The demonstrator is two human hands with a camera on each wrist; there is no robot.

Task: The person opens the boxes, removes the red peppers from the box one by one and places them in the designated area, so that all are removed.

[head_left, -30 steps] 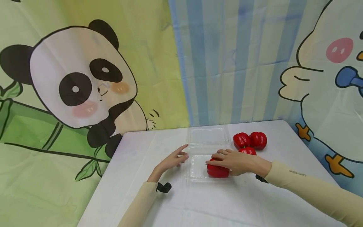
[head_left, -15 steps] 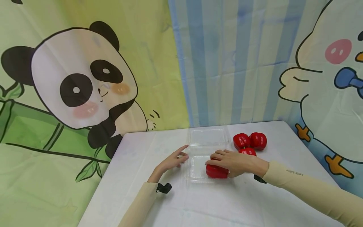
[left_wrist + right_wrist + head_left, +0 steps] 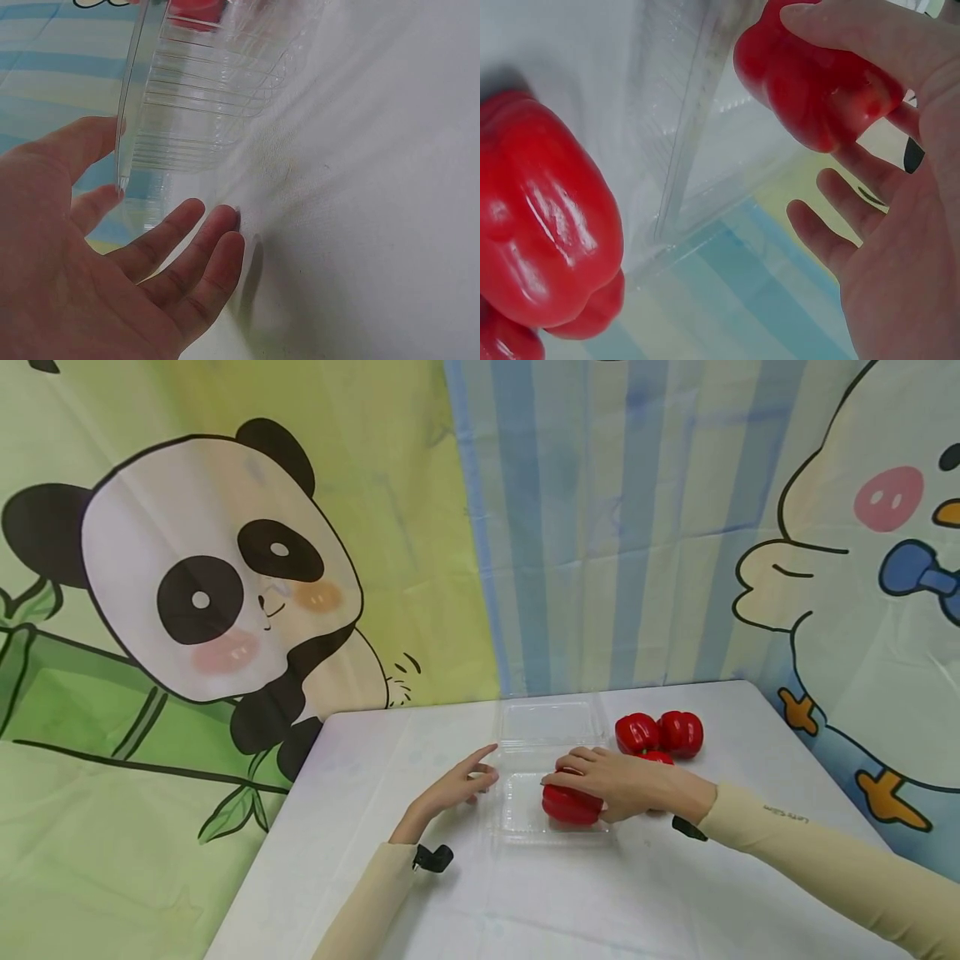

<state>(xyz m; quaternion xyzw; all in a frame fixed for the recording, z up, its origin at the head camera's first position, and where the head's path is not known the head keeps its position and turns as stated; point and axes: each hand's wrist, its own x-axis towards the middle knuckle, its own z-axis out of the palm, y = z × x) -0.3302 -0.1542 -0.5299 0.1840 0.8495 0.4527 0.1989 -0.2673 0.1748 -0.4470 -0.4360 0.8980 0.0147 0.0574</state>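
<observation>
A clear plastic clamshell container (image 3: 525,806) lies open on the white table, its lid (image 3: 551,722) folded back. My right hand (image 3: 611,781) lies over a red bell pepper (image 3: 570,806) in the tray's right half. In the right wrist view the thumb and a finger grip this pepper (image 3: 817,82) while the other fingers spread below it. My left hand (image 3: 457,785) rests on the table with straight fingers. Its thumb and forefinger touch the left rim of the container (image 3: 202,97).
Three more red peppers lie on the table right of the lid: two side by side (image 3: 637,732) (image 3: 682,732) and one (image 3: 658,757) partly hidden behind my right hand. One of them looms large in the right wrist view (image 3: 547,217). Cartoon curtains hang behind the table.
My right hand and the pepper under it have shifted slightly left and away inside the tray. The left hand has stayed by the container's rim.
</observation>
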